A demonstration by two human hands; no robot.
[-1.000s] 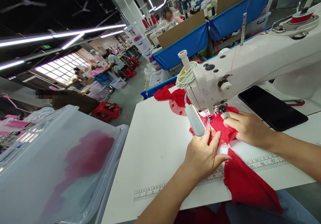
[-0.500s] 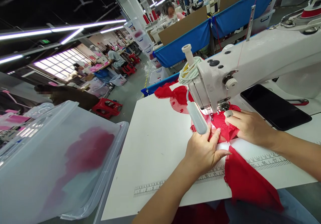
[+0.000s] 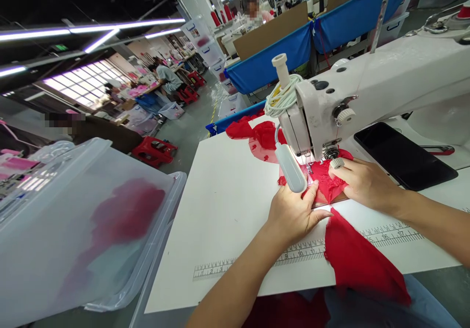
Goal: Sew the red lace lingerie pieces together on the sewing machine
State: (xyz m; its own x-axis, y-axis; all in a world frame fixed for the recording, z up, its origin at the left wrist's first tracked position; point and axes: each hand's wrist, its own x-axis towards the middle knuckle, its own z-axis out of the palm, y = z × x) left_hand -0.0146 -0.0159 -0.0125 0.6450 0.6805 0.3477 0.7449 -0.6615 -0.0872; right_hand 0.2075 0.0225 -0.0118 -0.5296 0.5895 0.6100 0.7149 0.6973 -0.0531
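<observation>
My left hand [image 3: 293, 211] lies on red lace fabric [image 3: 328, 177] with thumb and fingers spread, its fingertips partly hidden behind a grey lamp [image 3: 291, 169]. On the other side of the fabric, my right hand [image 3: 363, 186] has its fingers bent around the bunched edge. The fabric lies under the presser foot [image 3: 309, 168] of a white sewing machine [image 3: 385, 83], and the lamp lights it. A plain red triangular piece [image 3: 362, 257] trails from it over the table's front edge towards my lap.
A black phone [image 3: 406, 156] lies right of the needle area. More red fabric [image 3: 253, 131] lies at the table's back. A ruler scale [image 3: 304, 253] runs along the front of the white table [image 3: 220, 205]. At left stands a translucent plastic bin [image 3: 81, 220]. Other people sit farther off.
The red triangular piece and my left hand have shifted slightly left and up in view. The camera has tilted a little, so the machine sits slightly farther right. Both hands stay at the fabric.
</observation>
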